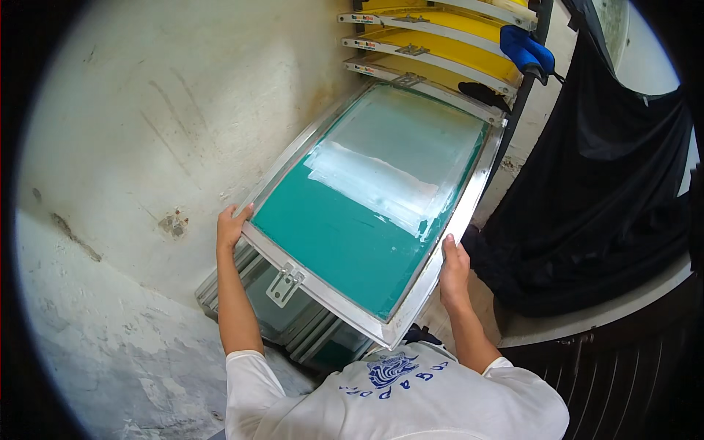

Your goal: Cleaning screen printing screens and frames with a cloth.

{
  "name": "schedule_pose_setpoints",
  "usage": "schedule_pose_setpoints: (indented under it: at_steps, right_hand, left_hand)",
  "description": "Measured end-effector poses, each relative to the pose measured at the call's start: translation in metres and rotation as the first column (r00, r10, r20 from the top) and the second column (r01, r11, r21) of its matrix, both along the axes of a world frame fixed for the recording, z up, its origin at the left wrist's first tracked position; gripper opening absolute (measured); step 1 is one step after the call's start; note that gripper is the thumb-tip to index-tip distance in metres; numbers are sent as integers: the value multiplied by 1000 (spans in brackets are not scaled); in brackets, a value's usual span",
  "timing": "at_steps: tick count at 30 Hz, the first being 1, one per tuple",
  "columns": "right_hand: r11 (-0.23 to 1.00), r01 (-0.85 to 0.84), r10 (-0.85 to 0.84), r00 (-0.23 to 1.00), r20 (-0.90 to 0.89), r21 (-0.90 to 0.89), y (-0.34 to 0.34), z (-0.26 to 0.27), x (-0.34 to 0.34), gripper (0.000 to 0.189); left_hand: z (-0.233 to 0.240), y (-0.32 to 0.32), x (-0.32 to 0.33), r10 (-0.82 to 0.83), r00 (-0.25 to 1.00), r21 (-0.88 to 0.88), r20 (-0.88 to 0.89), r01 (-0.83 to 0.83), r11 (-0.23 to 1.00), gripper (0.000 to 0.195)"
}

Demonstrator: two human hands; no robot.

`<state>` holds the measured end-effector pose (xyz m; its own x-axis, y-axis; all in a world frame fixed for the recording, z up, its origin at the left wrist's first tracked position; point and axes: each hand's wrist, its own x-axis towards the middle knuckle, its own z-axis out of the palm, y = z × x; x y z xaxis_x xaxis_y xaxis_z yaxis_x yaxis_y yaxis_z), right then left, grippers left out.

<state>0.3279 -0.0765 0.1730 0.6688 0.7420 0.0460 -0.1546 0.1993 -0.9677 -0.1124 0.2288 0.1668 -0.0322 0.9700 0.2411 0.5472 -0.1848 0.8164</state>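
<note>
Both hands hold a large metal-framed screen-printing screen (341, 236), tilted across the middle of the head view. Its mesh is green in the near half and greyish, see-through in the far half, with a whitish band between. My left hand (232, 225) grips the left edge near the close corner, thumb on top. Around the right edge my right hand (455, 267) is closed, thumb on the frame; its fingers are partly hidden beneath. A slotted metal bracket (285, 284) sticks out from the near side. The far end lies at the lowest visible level of a rack.
Yellow-meshed screens (462, 49) are stacked in the rack at the top, with a blue item (525, 52) at its right post. More framed screens (322, 335) stand below, by the wall (137, 165). A black cloth (594, 192) hangs at the right.
</note>
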Motion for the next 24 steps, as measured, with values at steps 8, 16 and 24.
schedule_pose_setpoints:
  at_steps: [8,16,24]
  right_hand:
    - [996,28,-18,992,-124,83,9,-17,-11,43]
    - [987,89,-72,990,-122,137,5,-21,-22,41]
    - [995,91,-92,995,32,38,5,-10,8,43]
  left_hand:
    - [-53,-53,20,-27,213,-2,977,138,990,95]
    - [-70,-184,112,-147,-129,177,981,260,949,140]
    - [-36,-279,212,-67,252,18,965,191,981,90]
